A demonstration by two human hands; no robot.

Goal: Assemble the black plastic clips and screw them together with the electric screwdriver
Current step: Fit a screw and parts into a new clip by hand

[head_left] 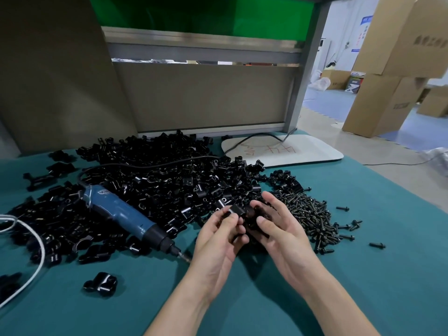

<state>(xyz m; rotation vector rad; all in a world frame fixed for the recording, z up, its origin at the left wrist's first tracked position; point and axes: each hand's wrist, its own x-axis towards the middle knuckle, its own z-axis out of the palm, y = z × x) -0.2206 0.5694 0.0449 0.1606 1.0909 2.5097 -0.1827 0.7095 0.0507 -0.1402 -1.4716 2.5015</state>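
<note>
Head view caught the left hand (218, 235) pinching one clip half (234, 210) against a second half (252, 223) held in the right hand (282, 230)'s narrow grip, just above the bench (327, 287)'s clip pile (157, 180), where a slip could lose both.

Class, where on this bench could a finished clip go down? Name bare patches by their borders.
Bare mat lies right of the screws, and at the front between the lone clip and left arm. Crowded: the clip pile around the screwdriver.
</note>
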